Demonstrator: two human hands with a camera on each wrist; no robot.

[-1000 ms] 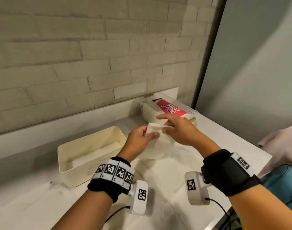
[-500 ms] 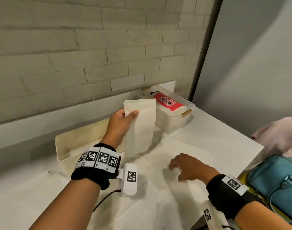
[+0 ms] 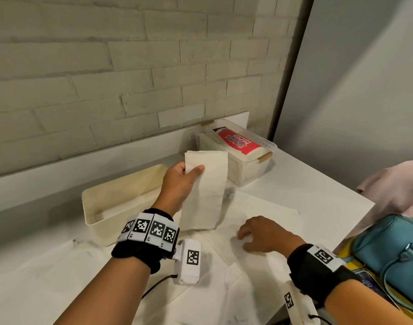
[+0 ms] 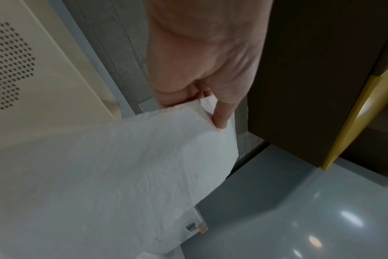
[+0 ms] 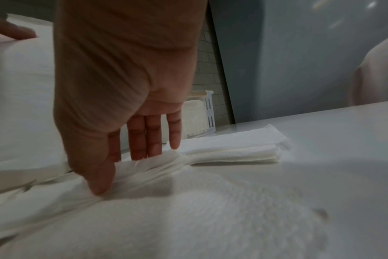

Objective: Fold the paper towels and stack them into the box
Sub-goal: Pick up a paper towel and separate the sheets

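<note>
Left grip (image 3: 179, 184) now alone pinches folded towel (image 3: 205, 191) above desk's back edge, box (image 3: 121, 202) next; right grip (image 3: 264, 235), released, presses flat sheets (image 3: 259, 207).

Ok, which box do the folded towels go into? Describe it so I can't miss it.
Start at the brick wall behind the white counter. Two containers stand along it; take the cream box on the left. It is opaque, open-topped, with a towel inside, unlike the clear basket holding a red-labelled pack.
</note>
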